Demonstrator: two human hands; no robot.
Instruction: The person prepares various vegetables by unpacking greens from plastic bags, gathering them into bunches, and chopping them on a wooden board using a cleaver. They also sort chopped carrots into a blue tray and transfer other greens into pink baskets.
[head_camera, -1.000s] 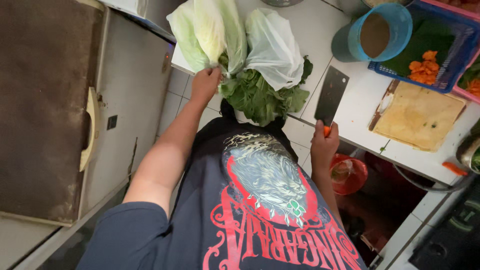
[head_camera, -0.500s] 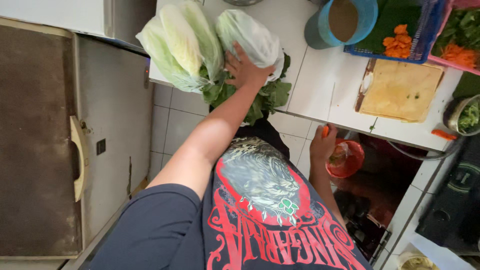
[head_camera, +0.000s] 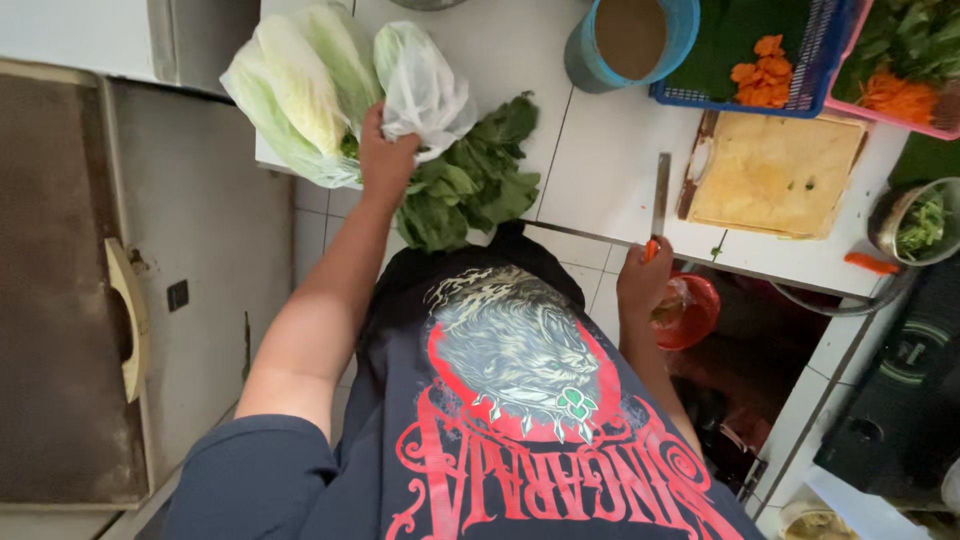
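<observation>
Left hand (head_camera: 385, 160) closed on the neck of a clear plastic bag (head_camera: 422, 85) over leafy greens (head_camera: 475, 185) at the white tabletop (head_camera: 600, 170) edge, cabbage bag (head_camera: 295, 90) touching. Right hand (head_camera: 640, 285) grips a cleaver (head_camera: 660, 195), blade edge-up beside the cutting board (head_camera: 775, 185).

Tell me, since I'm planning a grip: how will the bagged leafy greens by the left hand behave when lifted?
The bagged greens will probably sag, as loose leaves spill from the thin plastic. That film looks slippery, so the left hand bunching it seems wise. Likely light for their bulk.
</observation>
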